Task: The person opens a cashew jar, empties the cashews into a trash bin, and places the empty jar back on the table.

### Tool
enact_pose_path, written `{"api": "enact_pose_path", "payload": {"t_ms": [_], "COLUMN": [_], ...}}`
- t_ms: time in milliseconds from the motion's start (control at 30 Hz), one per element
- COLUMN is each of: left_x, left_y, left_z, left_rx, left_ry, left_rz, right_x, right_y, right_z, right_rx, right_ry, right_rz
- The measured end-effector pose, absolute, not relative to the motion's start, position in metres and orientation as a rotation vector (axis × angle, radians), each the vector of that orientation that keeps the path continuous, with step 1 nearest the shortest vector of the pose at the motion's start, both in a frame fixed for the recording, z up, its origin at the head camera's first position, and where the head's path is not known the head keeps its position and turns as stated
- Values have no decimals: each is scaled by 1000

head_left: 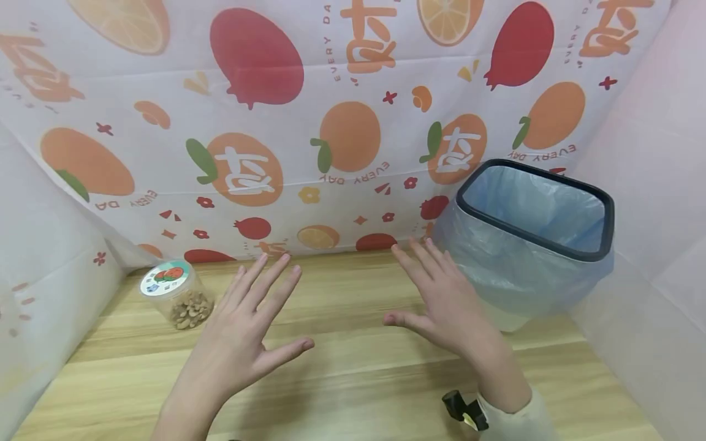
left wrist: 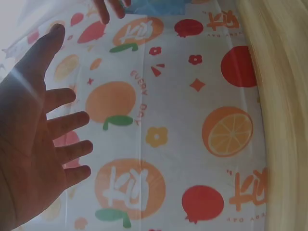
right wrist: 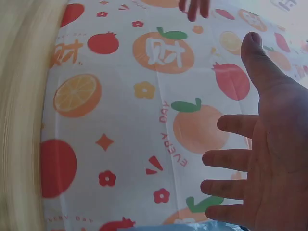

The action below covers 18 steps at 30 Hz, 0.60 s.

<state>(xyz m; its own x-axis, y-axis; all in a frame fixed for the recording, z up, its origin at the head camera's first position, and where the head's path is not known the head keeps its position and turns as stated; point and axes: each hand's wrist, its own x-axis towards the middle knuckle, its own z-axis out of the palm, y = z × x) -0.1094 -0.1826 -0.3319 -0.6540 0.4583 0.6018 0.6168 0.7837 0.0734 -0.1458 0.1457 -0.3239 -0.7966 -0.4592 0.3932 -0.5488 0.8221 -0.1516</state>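
My left hand (head_left: 237,334) hovers over the wooden table with its fingers straight and spread, holding nothing. To its left stands a clear jar (head_left: 178,295) of cashew-like nuts, its lid white and green with a red fruit picture. My right hand (head_left: 444,300) is also spread, palm facing inward, and holds nothing. Just right of it is a bin (head_left: 529,245) with a black rim and a bluish plastic liner. In the left wrist view the left hand (left wrist: 33,130) shows spread fingers; the right wrist view shows the right hand (right wrist: 269,154) likewise.
A white cloth (head_left: 309,135) printed with fruit hangs behind the wooden table (head_left: 331,392). Pale cloth walls (head_left: 44,269) close in both sides. A black strap clip (head_left: 465,410) sits by the right sleeve (head_left: 521,419).
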Motion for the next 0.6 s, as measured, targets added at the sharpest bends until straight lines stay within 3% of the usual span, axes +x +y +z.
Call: {"api": "enact_pose_path", "payload": {"t_ms": [600], "left_x": [-141], "left_y": [-133], "left_z": [-301], "left_rx": [-1065], "left_ry": [-2260], "left_rz": [-320], "right_x": [-145], "right_y": [190], "right_z": [-294], "right_rx": [808], "right_ry": [-2394], "right_rz": [205]}}
